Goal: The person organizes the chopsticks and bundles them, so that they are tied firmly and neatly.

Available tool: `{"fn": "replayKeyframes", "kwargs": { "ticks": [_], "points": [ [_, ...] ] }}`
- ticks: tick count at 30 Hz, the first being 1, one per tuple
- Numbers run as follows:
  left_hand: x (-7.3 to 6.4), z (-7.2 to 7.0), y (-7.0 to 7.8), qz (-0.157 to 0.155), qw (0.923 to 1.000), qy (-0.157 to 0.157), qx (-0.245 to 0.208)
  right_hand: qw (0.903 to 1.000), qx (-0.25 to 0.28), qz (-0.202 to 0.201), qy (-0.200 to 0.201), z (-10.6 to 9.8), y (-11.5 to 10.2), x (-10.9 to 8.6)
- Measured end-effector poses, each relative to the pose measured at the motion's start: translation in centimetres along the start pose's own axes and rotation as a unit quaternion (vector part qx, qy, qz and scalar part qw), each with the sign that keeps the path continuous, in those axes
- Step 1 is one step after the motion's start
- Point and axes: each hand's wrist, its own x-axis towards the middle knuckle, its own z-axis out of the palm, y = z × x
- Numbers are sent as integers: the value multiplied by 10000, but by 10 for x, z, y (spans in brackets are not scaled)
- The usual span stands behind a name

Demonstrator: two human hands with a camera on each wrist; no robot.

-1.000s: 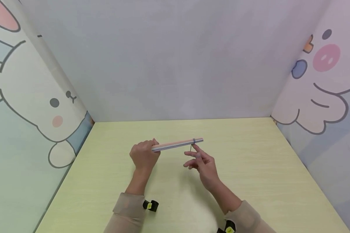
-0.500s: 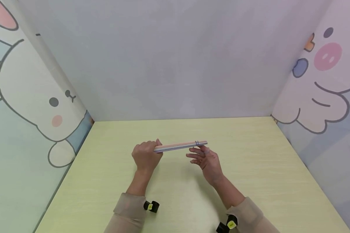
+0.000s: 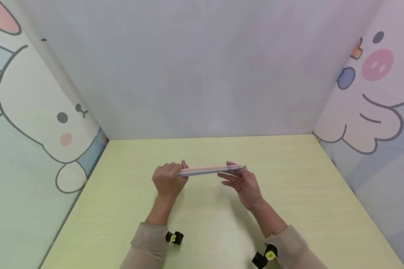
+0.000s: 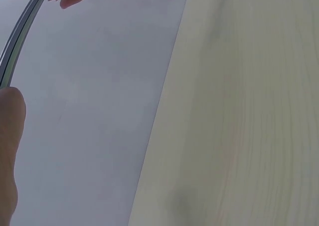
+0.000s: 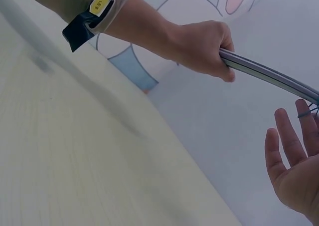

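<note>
My left hand (image 3: 170, 180) grips one end of a bundle of slim pink, white and blue sticks (image 3: 203, 171), like chopsticks, held level above the table. Near the far end a thin blue rubber band (image 3: 229, 167) is wound round them. At that end is my right hand (image 3: 249, 188), its thumb and forefinger at the band and the other fingers spread. In the right wrist view a strand of the rubber band (image 5: 308, 112) loops over a fingertip; the thumb is out of frame. The left wrist view catches only part of the bundle (image 4: 22, 31).
The pale yellow-green table (image 3: 202, 231) lies below both hands. A plain grey-white wall (image 3: 202, 74) stands behind it, with cartoon-printed panels (image 3: 37, 112) at the sides. A small black camera (image 3: 175, 238) sits on each sleeve cuff.
My right hand has moved right, toward the end of the sticks, and its forefinger now shows behind them. The bundle has tipped a little closer to level; the left hand still grips it.
</note>
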Motion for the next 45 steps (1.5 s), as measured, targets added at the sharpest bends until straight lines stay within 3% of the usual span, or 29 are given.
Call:
{"fn": "replayKeyframes", "kwargs": {
  "ticks": [7,12,17,25,33,39,43,45],
  "points": [
    [1,0,-1,179,9998,113,-27,9944,-721,-712,-308,-9,-2,4],
    [2,0,0,268,9994,208,-25,9875,-1421,-679,106,-12,-4,5],
    [2,-1,0,204,9995,237,-41,9785,-1921,-367,658,-9,-3,4],
    [2,-1,-1,58,9998,156,-84,9728,-1949,-113,1245,-3,-2,1],
    [3,-2,-5,49,9998,135,-124,9681,-1503,-140,1998,3,-3,1],
    [7,-3,-4,39,9999,62,-118,9506,-1882,-377,2438,8,-12,6],
    [8,-4,-4,9,10000,6,-97,9335,-2631,-755,2317,8,-15,9],
    [9,-4,-4,-2,10000,-23,-95,9180,-3188,-1043,2117,7,-17,9]
  ]
}}
